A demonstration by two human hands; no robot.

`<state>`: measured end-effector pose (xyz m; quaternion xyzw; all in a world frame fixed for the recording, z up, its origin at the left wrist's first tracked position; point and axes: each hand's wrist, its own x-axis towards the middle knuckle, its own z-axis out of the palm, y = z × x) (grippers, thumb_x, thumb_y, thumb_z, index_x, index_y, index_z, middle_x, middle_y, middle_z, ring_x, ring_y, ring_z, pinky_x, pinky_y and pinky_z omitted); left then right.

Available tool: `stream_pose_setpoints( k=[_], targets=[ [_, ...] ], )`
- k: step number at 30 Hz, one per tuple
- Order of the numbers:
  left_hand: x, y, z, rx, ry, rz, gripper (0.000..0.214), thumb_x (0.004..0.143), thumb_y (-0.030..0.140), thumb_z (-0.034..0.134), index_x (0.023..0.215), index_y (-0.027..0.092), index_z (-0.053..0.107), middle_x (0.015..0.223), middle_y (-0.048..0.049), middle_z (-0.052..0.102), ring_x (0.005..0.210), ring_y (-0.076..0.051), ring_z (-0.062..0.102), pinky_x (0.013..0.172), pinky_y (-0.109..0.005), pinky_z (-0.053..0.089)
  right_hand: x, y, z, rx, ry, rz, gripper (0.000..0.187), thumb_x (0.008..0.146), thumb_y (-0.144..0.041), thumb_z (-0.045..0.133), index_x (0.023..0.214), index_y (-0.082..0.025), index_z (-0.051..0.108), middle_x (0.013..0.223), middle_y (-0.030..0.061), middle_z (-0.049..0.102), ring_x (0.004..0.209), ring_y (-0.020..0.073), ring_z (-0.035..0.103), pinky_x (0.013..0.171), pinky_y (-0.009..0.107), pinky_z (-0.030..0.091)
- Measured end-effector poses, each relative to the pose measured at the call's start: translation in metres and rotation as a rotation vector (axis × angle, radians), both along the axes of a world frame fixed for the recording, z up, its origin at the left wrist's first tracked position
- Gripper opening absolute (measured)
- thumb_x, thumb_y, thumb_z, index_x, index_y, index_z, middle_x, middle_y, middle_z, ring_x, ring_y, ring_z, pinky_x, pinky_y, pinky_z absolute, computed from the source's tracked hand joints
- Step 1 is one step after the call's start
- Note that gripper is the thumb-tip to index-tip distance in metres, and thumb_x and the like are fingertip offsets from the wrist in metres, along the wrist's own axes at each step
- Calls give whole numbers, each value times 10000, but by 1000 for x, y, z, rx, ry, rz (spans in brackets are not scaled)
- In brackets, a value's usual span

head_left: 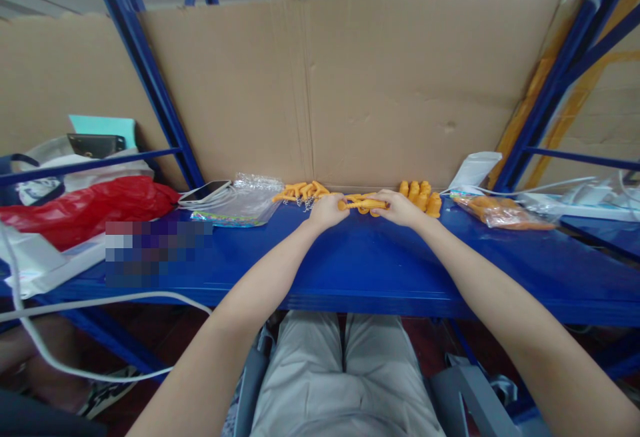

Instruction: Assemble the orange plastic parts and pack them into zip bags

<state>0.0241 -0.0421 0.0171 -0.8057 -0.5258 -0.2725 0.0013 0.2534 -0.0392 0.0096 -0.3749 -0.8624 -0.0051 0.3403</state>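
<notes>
My left hand and my right hand meet over the far part of the blue table. Between them they grip a slim orange piece, its ends in the fingers of each hand; its exact kind is too small to tell. More orange shapes show just behind and below it, partly hidden. Beside my left hand lies a pile of small orange pieces with metal key chains. Rounded orange pieces stand in a cluster just past my right hand.
Clear plastic bags and a phone lie to the left, beside a red bag. A packet of orange pieces rests at the right. Cardboard walls the back between blue posts. White cables hang at the left edge.
</notes>
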Motion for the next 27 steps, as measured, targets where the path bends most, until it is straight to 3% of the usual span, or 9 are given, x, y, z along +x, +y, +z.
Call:
stream_pose_setpoints(
  k=[9, 14, 17, 20, 23, 27],
  targets=[
    [0, -12, 11, 64, 78, 26, 304, 834, 260, 572, 1116, 238, 684, 1030, -70, 738, 1015, -265, 677, 879, -341, 513, -3, -1, -2, -178, 89, -12, 378, 798, -261, 664, 1161, -159, 694, 1158, 115, 713, 1046, 268, 679, 956, 431, 520],
    [-1, -10, 9, 55, 67, 27, 309, 833, 258, 581, 1123, 229, 683, 1027, -71, 739, 1009, -260, 679, 879, -334, 513, 5, 8, -10, -249, 202, 4, 569, 703, -221, 756, 1242, -169, 580, 1268, 144, 637, 1035, 247, 680, 918, 437, 548],
    [-2, -8, 9, 47, 48, 31, 303, 826, 260, 594, 1114, 234, 686, 1038, -68, 740, 1020, -258, 675, 889, -330, 507, 12, 12, -13, -397, 257, 52, 532, 717, -244, 761, 1200, -193, 544, 1160, 109, 678, 923, 212, 706, 841, 427, 581],
    [-3, -7, 9, 44, 33, 29, 294, 826, 265, 593, 1103, 238, 688, 1039, -62, 741, 1023, -259, 672, 897, -334, 503, 14, 12, -9, -491, 336, 73, 442, 734, -297, 773, 1105, -199, 554, 1027, 81, 720, 924, 212, 709, 861, 429, 575],
    [-5, -6, 9, 58, 18, 24, 289, 821, 263, 590, 1091, 239, 690, 1024, -56, 742, 1016, -260, 670, 902, -339, 499, 12, 7, -4, -554, 409, 84, 400, 739, -400, 786, 1025, -196, 594, 1006, 89, 740, 915, 213, 719, 872, 415, 577],
    [-6, -5, 8, 80, -9, 11, 286, 815, 251, 584, 1078, 237, 694, 1005, -52, 743, 1002, -259, 671, 907, -346, 494, 7, -2, 2, -670, 422, 56, 445, 822, -595, 661, 975, -178, 668, 965, 132, 757, 824, 245, 741, 816, 440, 594]
  ],
)
